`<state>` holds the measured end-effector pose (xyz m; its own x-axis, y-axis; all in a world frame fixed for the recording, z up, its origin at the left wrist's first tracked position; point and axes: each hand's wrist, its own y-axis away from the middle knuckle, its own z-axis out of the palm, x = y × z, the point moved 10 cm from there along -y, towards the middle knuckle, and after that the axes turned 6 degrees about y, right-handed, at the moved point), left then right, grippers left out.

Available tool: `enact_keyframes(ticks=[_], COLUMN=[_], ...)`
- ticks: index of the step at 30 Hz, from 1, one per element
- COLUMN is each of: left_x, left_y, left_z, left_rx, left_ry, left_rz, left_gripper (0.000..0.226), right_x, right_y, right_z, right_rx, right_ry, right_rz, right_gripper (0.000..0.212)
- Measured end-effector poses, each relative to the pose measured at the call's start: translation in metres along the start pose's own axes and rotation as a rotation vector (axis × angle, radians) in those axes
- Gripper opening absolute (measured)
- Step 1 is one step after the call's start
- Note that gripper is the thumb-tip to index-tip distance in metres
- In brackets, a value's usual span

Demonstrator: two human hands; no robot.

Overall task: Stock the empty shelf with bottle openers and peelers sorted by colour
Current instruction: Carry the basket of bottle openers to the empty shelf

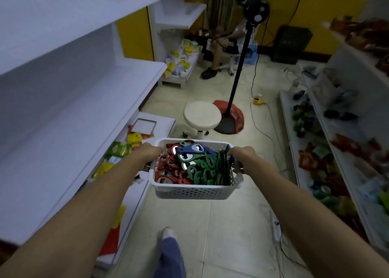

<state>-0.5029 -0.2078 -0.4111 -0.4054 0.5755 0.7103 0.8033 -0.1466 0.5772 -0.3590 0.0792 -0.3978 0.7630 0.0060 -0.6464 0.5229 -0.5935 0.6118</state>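
From my remote seat I see both bare forearms reaching forward, carrying one white perforated plastic basket (189, 191) above the pale tiled floor (221, 225). The left hand (152, 152) grips the basket's left end and the right hand (239, 154) grips its right end. Each hand is closed round the rim, but the fingers are mostly hidden behind the plastic.

The basket is rectangular with rounded corners, and its walls are pierced by rows of small holes. It is heaped with flat, loop-shaped plastic pieces that have shiny metal insets. These fall into three colour groups: red bottle openers (168, 166) on the left, green bottle openers (206, 170) on the right and blue bottle openers (195, 149) on top at the far side. They are too tangled for me to count, and I cannot tell peelers from openers.

To the left stands the smooth white empty shelf (84, 100), with two bare boards one above the other. Crinkly yellow and green snack packets (120, 149) lie on the bottom board beneath them. Ahead on the floor is one round cream padded stool (202, 114), just beside one black fan stand (240, 56). The stocked white shelves (311, 100) on the right are blurred.
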Motion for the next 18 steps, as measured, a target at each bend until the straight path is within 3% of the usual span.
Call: enact_keyframes(ticks=[9, 11, 15, 18], left_x=[0.143, 0.163, 0.187, 0.195], left_y=[-0.164, -0.193, -0.258, -0.306], left_z=[-0.053, -0.063, -0.076, -0.082], left_rx=[0.119, 0.140, 0.191, 0.242], left_ry=[-0.041, -0.060, -0.077, -0.097], left_rz=[0.147, 0.135, 0.069, 0.006], left_gripper=[0.028, 0.027, 0.021, 0.022], right_x=[-0.152, -0.180, -0.237, -0.283], right_y=[-0.134, -0.163, -0.237, -0.295], right_z=[0.023, 0.030, 0.044, 0.059], right_rx=[0.021, 0.008, -0.037, -0.109], right_ry=[-0.067, -0.076, -0.037, 0.031], right_rz=[-0.067, -0.077, -0.125, -0.163], right_gripper=[0.010, 0.008, 0.023, 0.011])
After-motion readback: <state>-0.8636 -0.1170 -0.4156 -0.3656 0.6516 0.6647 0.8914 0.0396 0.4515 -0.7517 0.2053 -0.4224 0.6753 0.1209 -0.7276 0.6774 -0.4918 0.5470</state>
